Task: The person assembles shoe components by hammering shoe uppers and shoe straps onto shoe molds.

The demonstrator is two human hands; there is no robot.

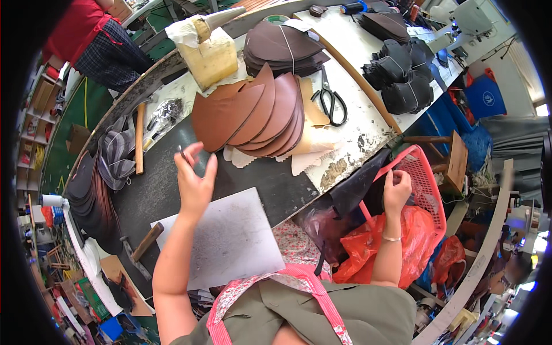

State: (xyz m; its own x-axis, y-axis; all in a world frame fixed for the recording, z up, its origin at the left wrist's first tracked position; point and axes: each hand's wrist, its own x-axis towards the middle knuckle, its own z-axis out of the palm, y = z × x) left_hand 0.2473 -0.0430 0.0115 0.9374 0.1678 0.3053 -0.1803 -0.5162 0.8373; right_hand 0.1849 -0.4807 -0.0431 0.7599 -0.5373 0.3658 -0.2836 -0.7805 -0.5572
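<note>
My left hand (195, 183) is raised over the dark work surface, just short of a fanned stack of brown leather pieces (253, 112). Its thumb stands apart from the fingers. A small dark thing shows at the fingertips, too small to name. Under that forearm lies a pale flat board (224, 241). To the right, my right hand (398, 192) hovers above a pink-red plastic basket (424, 178), fingers curled together; what they hold, if anything, is hidden. Red plastic bags (382, 241) hang over the basket's near side.
Black scissors (330, 100) lie right of the leather. Behind it sit a tied dark-brown stack (282, 46) and a yellowish block (211, 57). Hammers (140, 138) and dark cut pieces (89, 187) lie left. Tied black bundles (402, 75) rest far right. A person in red (80, 29) stands beyond.
</note>
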